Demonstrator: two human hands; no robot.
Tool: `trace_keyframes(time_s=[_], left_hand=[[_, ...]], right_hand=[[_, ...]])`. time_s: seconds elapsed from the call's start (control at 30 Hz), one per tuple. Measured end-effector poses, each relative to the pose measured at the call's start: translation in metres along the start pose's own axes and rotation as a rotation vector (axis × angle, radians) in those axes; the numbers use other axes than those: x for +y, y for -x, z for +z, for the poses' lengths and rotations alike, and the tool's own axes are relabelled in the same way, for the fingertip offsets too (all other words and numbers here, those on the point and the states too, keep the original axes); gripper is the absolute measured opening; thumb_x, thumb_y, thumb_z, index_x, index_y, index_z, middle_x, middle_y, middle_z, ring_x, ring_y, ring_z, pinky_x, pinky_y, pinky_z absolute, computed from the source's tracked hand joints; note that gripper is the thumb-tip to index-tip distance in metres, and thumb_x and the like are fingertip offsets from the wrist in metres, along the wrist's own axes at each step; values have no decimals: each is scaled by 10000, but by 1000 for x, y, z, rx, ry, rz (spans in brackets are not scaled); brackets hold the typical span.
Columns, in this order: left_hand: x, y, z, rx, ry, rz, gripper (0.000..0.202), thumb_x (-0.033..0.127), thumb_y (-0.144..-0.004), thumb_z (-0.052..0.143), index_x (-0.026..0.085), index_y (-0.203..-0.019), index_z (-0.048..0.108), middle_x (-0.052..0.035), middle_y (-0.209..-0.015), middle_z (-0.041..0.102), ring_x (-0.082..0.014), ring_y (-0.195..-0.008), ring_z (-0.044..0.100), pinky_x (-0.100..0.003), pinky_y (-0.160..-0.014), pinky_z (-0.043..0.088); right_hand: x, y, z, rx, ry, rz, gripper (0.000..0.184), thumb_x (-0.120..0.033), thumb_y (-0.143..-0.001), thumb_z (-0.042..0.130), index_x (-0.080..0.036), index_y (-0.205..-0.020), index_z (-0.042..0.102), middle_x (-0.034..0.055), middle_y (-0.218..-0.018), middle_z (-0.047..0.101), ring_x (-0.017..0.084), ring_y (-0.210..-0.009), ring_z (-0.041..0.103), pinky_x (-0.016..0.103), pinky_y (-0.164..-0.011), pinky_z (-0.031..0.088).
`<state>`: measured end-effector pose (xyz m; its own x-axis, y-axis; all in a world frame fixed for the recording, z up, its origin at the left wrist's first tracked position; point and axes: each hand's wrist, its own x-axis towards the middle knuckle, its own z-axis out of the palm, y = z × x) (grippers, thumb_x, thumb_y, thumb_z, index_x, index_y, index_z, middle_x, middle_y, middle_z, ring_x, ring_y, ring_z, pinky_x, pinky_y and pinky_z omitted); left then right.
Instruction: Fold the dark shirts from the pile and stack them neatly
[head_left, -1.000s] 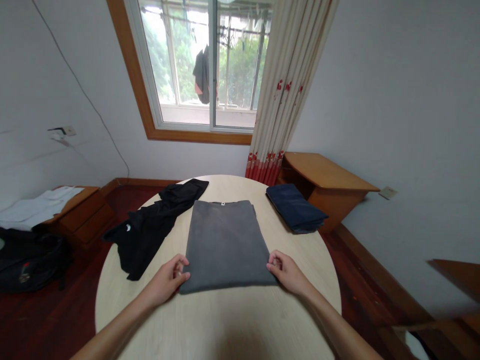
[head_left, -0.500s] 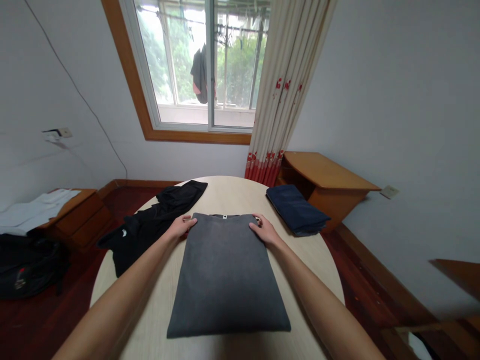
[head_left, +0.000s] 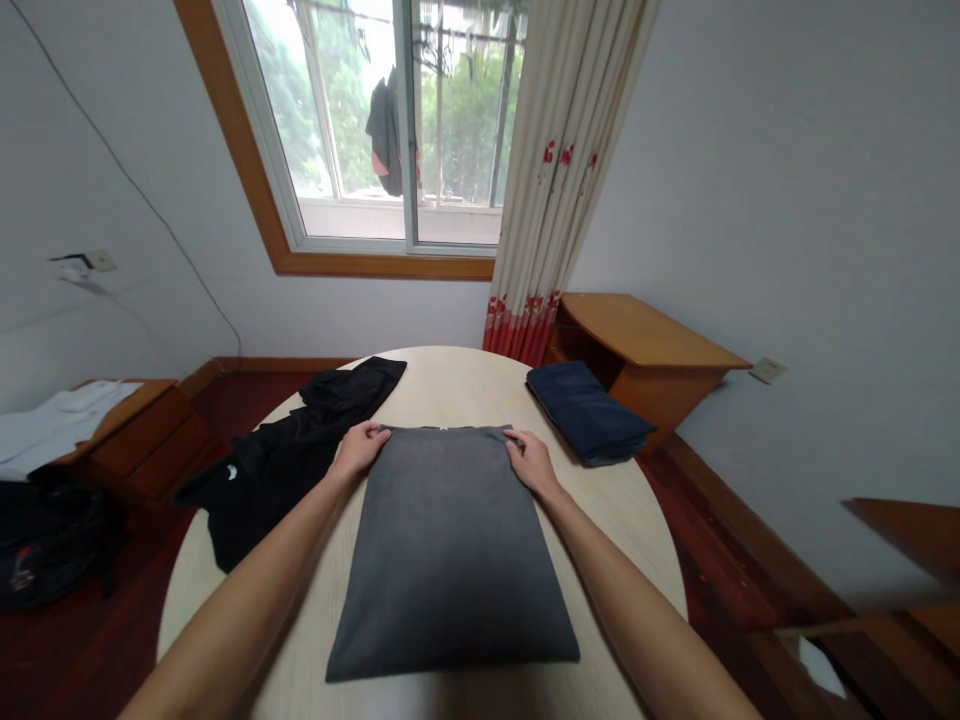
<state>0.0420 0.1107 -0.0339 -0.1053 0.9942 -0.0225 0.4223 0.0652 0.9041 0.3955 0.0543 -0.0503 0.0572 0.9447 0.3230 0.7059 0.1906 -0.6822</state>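
A dark grey shirt (head_left: 455, 555), folded into a long panel, stretches towards me over the round table. At its far left corner, my left hand (head_left: 360, 447) pinches the cloth between thumb and fingers. My right hand (head_left: 531, 458) grips the far right corner the same way. Between the hands, the far edge runs nearly straight, with a bit of the small white neck label (head_left: 444, 429) showing. Left of the shirt lies a crumpled black garment (head_left: 292, 465), near my left forearm. A folded navy garment (head_left: 589, 412) rests beyond my right hand.
The round pale table (head_left: 442, 385) stands below the window, beside a long curtain (head_left: 536, 250). Behind its right side is a wooden desk (head_left: 652, 335). On the left are a wooden cabinet (head_left: 161, 440) with papers on top and a black backpack (head_left: 56, 540).
Both hands have closed more firmly on the shirt's far corners. The far edge has tipped, so less of the neck label shows. My view has shifted slightly to the right.
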Motion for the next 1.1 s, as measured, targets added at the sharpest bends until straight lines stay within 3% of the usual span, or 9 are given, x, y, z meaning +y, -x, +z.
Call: trace_keyframes(time_s=[0.13,0.27,0.4,0.57,0.67,0.77,0.9,1.0,1.1], left_hand=[[7,31,8,179,-417,292,475,378,-867,591,128,-1271,609,-144,-1162,675,-281,-1078,620,-381,-946,466],[18,78,37,-41,-744,623,536,464,-971,451,204,-1435,509,-110,-1483,519,-296,-1378,437,-473,-1141,328],[6,87,54,-163,-926,557,630,552,-973,418,229,-1514,427,-82,-1620,308,-323,-1506,224,-559,-1196,197],[-14,57,38,-166,-927,422,686,616,-982,329,233,-1551,351,-78,-1648,206,-302,-1527,154,-582,-1188,200],[-9,45,30,-187,-916,385,682,602,-989,322,222,-1555,337,-85,-1651,188,-293,-1531,139,-591,-1187,197],[5,54,32,-156,-947,388,637,538,-1000,352,195,-1536,381,-107,-1639,221,-318,-1525,151,-607,-1185,183],[13,114,46,-128,-910,608,552,445,-1030,319,219,-1525,408,-91,-1604,331,-306,-1502,245,-583,-1197,184],[0,173,51,-244,-854,817,577,492,-1028,328,272,-1561,315,-56,-1605,341,-268,-1502,256,-545,-1206,198],[-22,210,38,-270,-865,873,589,490,-1023,361,278,-1568,290,-51,-1610,331,-262,-1496,272,-521,-1207,210]], right_hand=[[-32,13,3,-6,377,-33,511,-327,-955,456,-124,-1419,515,191,-1395,547,301,-1272,496,447,-1079,377],[-68,31,17,-251,477,-228,587,-443,-994,393,-156,-1506,410,134,-1568,386,281,-1456,296,500,-1197,186],[-65,36,31,-402,499,-200,623,-519,-1000,343,-201,-1535,367,82,-1622,288,274,-1511,188,573,-1209,70],[-29,19,23,-358,498,-58,714,-622,-990,283,-198,-1564,291,89,-1636,236,252,-1524,156,578,-1207,77],[-23,7,16,-358,499,-9,724,-622,-995,275,-178,-1567,280,96,-1636,227,242,-1526,147,564,-1209,95],[-39,10,11,-348,526,-9,669,-541,-1018,271,-146,-1558,297,108,-1635,224,256,-1525,149,578,-1207,80],[-78,57,13,-342,494,-166,605,-455,-1028,269,-147,-1545,337,107,-1630,231,252,-1525,157,571,-1216,49],[-95,110,15,-425,422,-302,630,-491,-1014,321,-172,-1558,312,93,-1627,243,245,-1522,171,556,-1226,60],[-92,150,7,-472,404,-328,646,-512,-1001,361,-185,-1557,317,89,-1623,253,256,-1518,189,558,-1228,70]])
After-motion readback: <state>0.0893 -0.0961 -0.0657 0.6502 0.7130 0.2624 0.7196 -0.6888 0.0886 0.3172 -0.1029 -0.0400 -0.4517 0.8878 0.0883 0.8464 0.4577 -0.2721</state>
